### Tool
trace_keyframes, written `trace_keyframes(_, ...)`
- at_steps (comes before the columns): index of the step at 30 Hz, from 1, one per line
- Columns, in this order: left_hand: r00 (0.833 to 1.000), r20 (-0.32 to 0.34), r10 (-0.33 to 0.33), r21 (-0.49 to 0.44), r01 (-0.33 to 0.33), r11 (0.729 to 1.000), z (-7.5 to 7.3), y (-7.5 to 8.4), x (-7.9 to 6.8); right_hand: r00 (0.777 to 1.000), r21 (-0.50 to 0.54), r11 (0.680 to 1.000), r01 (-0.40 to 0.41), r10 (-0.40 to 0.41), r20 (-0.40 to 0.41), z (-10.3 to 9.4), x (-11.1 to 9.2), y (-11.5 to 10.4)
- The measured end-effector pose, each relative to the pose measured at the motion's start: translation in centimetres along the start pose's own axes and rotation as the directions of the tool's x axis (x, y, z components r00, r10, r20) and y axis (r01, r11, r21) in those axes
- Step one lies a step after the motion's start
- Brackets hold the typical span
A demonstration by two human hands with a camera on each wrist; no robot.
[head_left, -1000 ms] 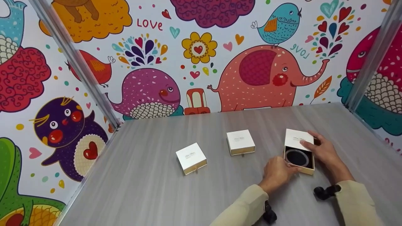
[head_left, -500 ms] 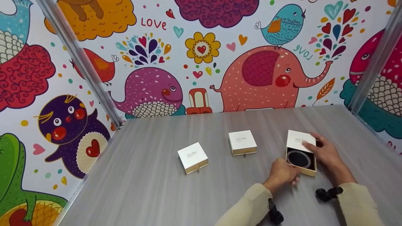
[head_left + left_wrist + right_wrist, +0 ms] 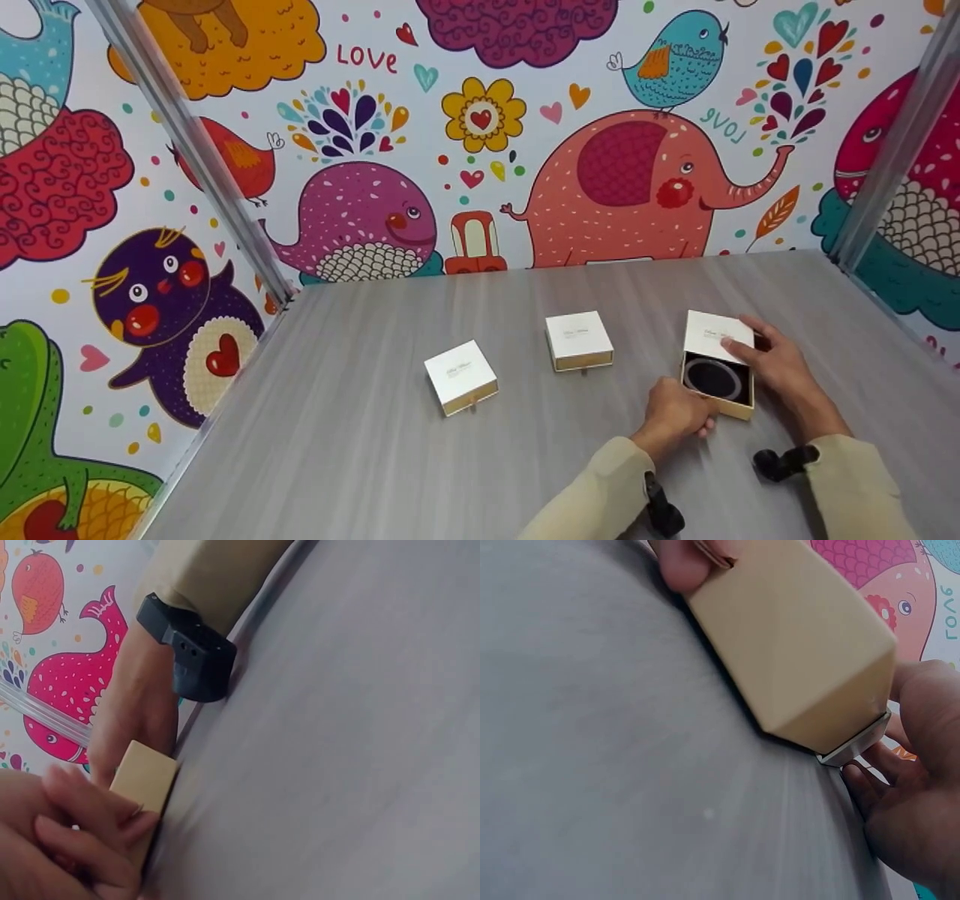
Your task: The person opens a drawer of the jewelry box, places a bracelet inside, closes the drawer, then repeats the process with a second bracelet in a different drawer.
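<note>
A white-sleeved drawer box [image 3: 709,328] lies on the table at the right. Its gold drawer [image 3: 733,409] is partly pulled out toward the person. Inside, a grey ring-shaped band [image 3: 736,382] rests on black lining. My right hand [image 3: 778,365] grips the sleeve, thumb on top and fingers at the far right side. At the drawer's front, my left hand [image 3: 673,412] pinches a small ribbon pull [image 3: 714,553], which shows between the fingertips in the right wrist view. The drawer's plain end [image 3: 146,776] is partly covered by fingers in the left wrist view.
Two similar boxes stand closed on the grey table [image 3: 360,450]: a middle box [image 3: 579,335] and a left box [image 3: 459,371], each with a small tab in front. A wall with printed cartoon animals [image 3: 622,210] borders the table's back.
The left hand's fingers have shifted from the drawer's front left corner and curled in before its front. The drawer's opening looks much the same, and the right hand has kept its hold.
</note>
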State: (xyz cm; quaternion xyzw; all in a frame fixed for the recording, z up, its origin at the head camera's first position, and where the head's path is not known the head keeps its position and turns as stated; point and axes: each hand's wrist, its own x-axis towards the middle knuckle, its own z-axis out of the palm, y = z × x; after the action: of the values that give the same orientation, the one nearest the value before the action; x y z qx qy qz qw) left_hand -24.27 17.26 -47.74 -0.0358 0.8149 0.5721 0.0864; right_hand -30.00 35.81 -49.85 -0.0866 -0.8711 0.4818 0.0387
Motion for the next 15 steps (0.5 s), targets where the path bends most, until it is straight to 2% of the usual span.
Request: trace_keyframes(15,0.999,-0.036,-0.015,-0.014,0.014,1.000,0.24,-0.14,-0.12,1.000,-0.007,1.000,0.000,0.000,0.003,0.01,0.11,0.02)
